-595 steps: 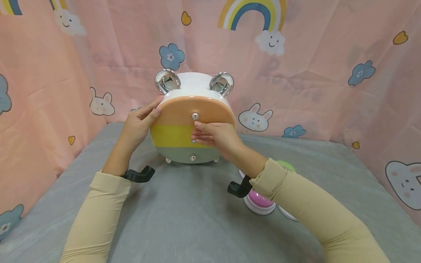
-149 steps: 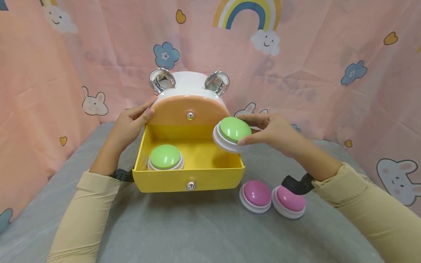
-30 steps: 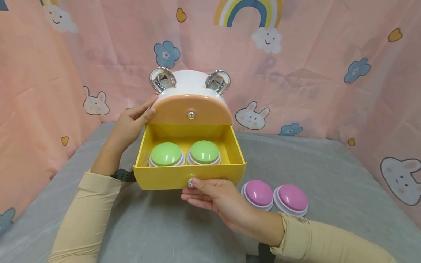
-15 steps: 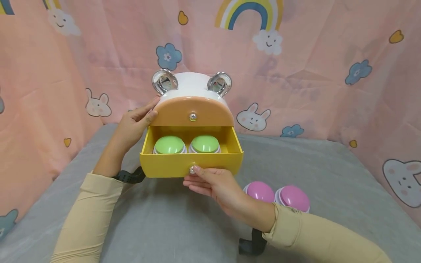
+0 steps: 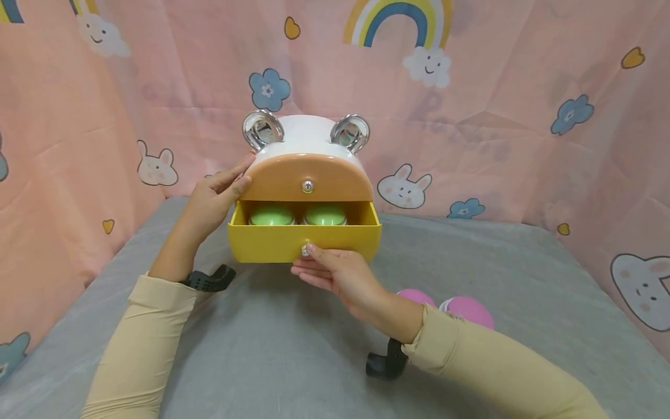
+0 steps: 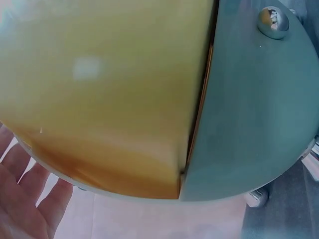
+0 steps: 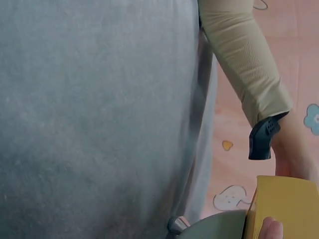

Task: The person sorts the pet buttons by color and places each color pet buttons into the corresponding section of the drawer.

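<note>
A small toy drawer cabinet (image 5: pixel 306 132) with a white body and silver ears stands at the centre. Its yellow drawer (image 5: pixel 267 243) is partly out, below the closed orange drawer (image 5: pixel 272 180). Inside sit two green domed buttons, the left one (image 5: pixel 272 216) and the right one (image 5: pixel 324 215), half hidden by the drawer front. My right hand (image 5: pixel 345 276) pinches the drawer's silver knob (image 5: pixel 305 251) between thumb and fingers. My left hand (image 5: pixel 211 198) rests against the cabinet's left side, thumb at the orange front's edge. In the left wrist view its fingers (image 6: pixel 55 199) reach straight along that side.
Two pink domed buttons, one (image 5: pixel 419 296) and another (image 5: pixel 469 311), lie on the grey cloth (image 5: pixel 282 361) at the right, partly behind my right forearm. The grey-green bottom drawer (image 6: pixel 249 114) is closed. A pink patterned curtain (image 5: pixel 487 163) hangs behind the table.
Earlier the cabinet was closed; then the yellow drawer stood out while my right hand lowered the second green button in. Over the last second that hand has pushed the drawer inward by its knob.
</note>
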Motion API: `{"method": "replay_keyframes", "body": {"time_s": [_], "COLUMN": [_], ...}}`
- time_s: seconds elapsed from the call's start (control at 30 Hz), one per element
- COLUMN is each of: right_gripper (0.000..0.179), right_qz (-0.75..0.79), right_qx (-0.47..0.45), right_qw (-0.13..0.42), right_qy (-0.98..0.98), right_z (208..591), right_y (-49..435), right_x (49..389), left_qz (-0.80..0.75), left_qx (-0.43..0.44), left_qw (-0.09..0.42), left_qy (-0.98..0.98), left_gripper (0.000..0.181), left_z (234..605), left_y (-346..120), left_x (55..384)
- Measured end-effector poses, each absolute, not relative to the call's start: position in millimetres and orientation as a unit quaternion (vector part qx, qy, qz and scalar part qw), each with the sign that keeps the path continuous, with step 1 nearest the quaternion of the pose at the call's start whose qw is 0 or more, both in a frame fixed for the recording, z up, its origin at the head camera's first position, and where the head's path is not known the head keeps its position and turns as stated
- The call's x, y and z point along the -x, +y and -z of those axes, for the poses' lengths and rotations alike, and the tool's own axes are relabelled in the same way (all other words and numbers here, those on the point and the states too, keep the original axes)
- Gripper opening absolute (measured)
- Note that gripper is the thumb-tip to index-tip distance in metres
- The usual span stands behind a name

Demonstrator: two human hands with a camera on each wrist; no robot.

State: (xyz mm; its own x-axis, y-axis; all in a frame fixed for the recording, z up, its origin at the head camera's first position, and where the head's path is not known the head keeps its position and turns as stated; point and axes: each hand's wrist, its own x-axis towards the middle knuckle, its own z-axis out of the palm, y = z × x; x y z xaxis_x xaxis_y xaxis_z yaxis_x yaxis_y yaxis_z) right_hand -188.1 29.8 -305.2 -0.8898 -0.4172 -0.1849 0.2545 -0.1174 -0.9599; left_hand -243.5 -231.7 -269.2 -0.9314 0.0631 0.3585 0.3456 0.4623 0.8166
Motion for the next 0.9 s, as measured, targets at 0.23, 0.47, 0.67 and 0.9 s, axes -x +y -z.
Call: {"method": "replay_keyframes", "body": {"time_s": [0.23,0.47,0.67,0.9], "right_gripper": [0.037,0.037,0.039,0.038], "right_qz": [0.747,0.754,0.748,0.728], "right_qx": [0.044,0.025,0.026,0.05], "right_qw": [0.215,0.2,0.196,0.187], "right_qy": [0.627,0.626,0.634,0.658], "right_z": [304,303,303,302], "right_y": [24,18,15,15], "right_x": [200,214,228,239], "left_qz": [0.504,0.508,0.512,0.517], "left_qx": [0.118,0.119,0.124,0.117], "left_qw": [0.141,0.147,0.148,0.148], "left_qy": [-0.844,-0.84,-0.837,-0.835], "left_gripper": [0.051,0.051,0.05,0.05], "left_z": [270,270,271,269], "left_y": [-231,-231,-231,-231], "left_x": [244,244,244,244]}}
